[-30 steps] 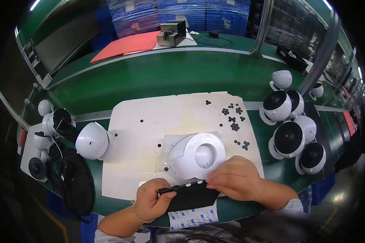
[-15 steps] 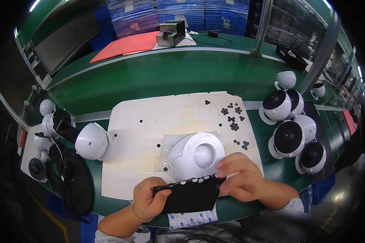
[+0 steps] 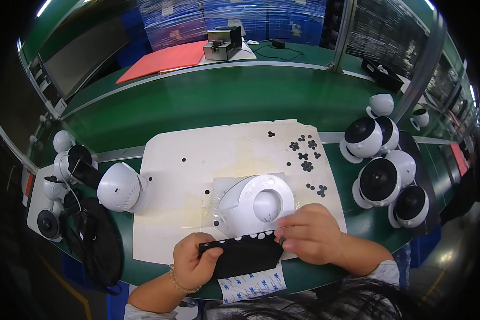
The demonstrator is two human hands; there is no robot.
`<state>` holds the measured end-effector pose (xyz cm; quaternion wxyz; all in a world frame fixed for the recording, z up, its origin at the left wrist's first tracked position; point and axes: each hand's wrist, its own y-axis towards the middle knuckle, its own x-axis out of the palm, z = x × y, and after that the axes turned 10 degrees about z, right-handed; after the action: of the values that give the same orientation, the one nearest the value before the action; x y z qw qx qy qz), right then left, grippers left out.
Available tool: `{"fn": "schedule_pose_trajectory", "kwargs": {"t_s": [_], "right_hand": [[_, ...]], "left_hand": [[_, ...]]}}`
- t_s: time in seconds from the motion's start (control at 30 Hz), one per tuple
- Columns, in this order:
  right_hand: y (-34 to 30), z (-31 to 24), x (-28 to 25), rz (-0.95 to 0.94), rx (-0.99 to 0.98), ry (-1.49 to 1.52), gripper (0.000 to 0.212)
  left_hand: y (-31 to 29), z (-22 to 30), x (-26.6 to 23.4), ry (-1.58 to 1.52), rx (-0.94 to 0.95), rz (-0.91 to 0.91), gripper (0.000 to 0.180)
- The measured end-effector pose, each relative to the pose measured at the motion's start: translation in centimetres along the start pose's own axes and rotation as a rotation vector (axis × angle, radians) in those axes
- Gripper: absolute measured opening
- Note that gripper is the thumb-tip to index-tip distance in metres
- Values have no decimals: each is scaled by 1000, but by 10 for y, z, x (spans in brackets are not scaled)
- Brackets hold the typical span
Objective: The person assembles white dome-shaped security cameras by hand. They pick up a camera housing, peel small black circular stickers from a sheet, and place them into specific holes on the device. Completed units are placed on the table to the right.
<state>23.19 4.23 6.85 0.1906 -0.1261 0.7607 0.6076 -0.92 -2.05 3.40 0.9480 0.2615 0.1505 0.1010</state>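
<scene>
My left hand (image 3: 195, 260) grips the left end of a black sheet (image 3: 244, 258), thumb on top. White round spots line the sheet's far edge. At its right end my right hand (image 3: 312, 233) is closed in a pinch, with a small black round pad (image 3: 282, 240) at its fingertips. Just beyond the sheet lies a white camera-like device (image 3: 239, 198), its round base ring facing up, on a clear plastic bag (image 3: 218, 186). A white liner with blue print (image 3: 255, 284) hangs out below the sheet.
Small black pads (image 3: 307, 166) lie scattered on the pale board (image 3: 170, 213), mostly at its right. Several white devices with black fronts (image 3: 380, 180) crowd the right side. More white devices (image 3: 117, 186) and a black pouch (image 3: 102, 240) with cable are at the left. A metal box (image 3: 222, 44) sits behind.
My right hand has shifted slightly left along the sheet's edge, and a black round pad now shows at its fingertips. The left hand still holds the sheet.
</scene>
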Motion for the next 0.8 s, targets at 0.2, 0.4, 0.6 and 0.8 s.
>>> {"fn": "schedule_pose_trajectory", "kwargs": {"t_s": [0.2, 0.4, 0.6, 0.8], "right_hand": [[-5, 3, -7, 109, 161, 274, 58], [-6, 2, -2, 68, 318, 260, 71], [-13, 9, 6, 111, 153, 169, 59], [-6, 4, 2, 93, 155, 127, 56]], "left_hand": [[-4, -1, 0, -28, -86, 65, 21], [-2, 0, 0, -13, -87, 72, 22], [-3, -2, -1, 11, -78, 68, 21], [-3, -2, 0, -18, -74, 83, 20]]}}
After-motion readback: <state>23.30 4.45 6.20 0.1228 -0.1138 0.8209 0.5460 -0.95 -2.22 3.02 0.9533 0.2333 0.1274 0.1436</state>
